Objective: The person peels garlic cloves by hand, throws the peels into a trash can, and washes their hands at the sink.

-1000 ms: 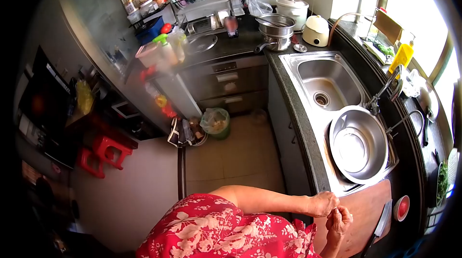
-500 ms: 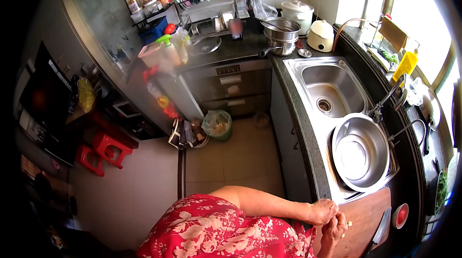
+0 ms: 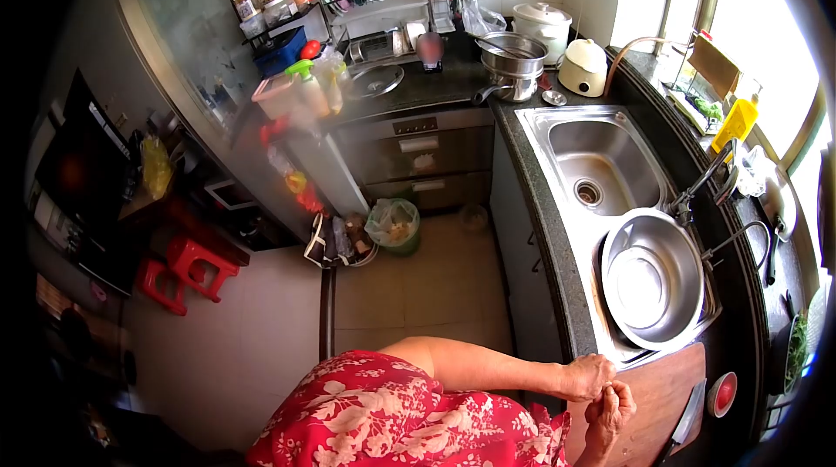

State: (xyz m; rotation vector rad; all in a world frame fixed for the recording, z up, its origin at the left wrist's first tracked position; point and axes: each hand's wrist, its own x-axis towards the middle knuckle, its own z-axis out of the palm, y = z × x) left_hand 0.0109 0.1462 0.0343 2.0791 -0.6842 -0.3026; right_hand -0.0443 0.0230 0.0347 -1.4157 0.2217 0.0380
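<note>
My left hand [image 3: 588, 377] is closed, its fingertips meeting those of my right hand [image 3: 616, 409] above the near corner of the wooden cutting board [image 3: 655, 384]. Curled fingers on my right hand pinch together too. Whatever the two hands hold between them is too small or hidden to make out. A kitchen knife [image 3: 691, 415] lies along the board's right side, blade pointing away from its dark handle. Just beyond the board sits a small bowl with a red inside [image 3: 722, 394].
A large steel basin [image 3: 615, 245] rests over the nearer sink bowl, beside the other steel sink [image 3: 601, 162] and faucet [image 3: 697, 184]. Pots [image 3: 512, 67] stand at the far corner. A lined trash bin [image 3: 394, 228] and red stools [image 3: 198, 267] are on the floor.
My right hand has shifted slightly up and right, its fingers turning over the board. Small pale pieces seen beside it earlier are no longer visible. My left hand stays nearly in place.
</note>
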